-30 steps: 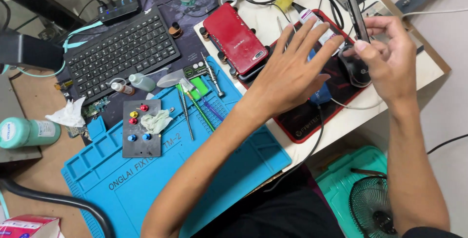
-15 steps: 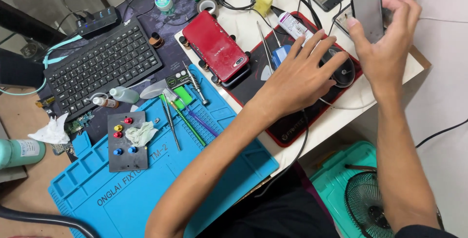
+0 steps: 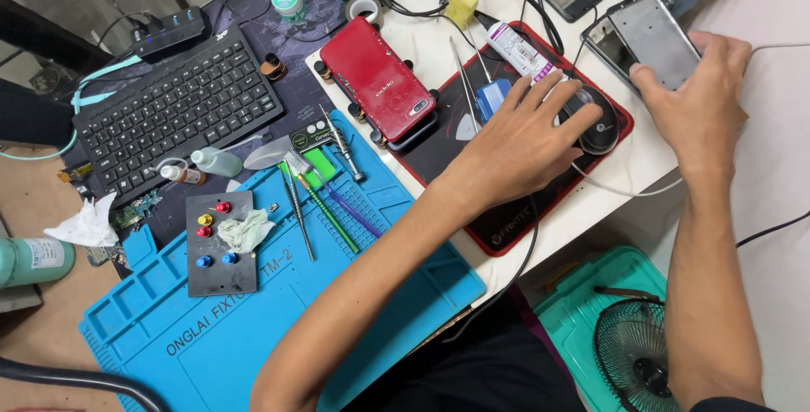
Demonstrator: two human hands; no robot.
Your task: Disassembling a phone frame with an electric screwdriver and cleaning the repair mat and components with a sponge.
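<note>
- The right hand (image 3: 704,95) is holding a phone frame (image 3: 654,38) up near the far right edge of the desk (image 3: 629,171). Its grip is closing around the near end of the frame, with the thumb on one side and the fingers behind it.
- The frame is grey and flat, and it is tilting a little. It is sitting just above another dark phone part (image 3: 609,45) on the desk.
- The left hand (image 3: 519,138) is lying flat on a black mat with a red rim (image 3: 506,226). Its fingers are spreading wide and holding nothing.
- The fingertips of the left hand are touching a black mouse (image 3: 601,125). The mouse wire is running off toward the right.
- A red phone (image 3: 375,78) is sitting in a clamp just to the left of the left hand.
- Thin tweezers (image 3: 462,74) and a white tube (image 3: 516,47) are lying on the mat beyond the left hand.
- A big blue mat (image 3: 253,336) is lying under the left arm. Small tools (image 3: 325,201), a grey block with coloured knobs (image 3: 221,243) and a crumpled wipe are lying on it.
- A black keyboard (image 3: 177,112) is sitting far to the left, well apart from both hands.
- A small fan (image 3: 637,357) is lying in a green tray below the desk, beside the right arm.
</note>
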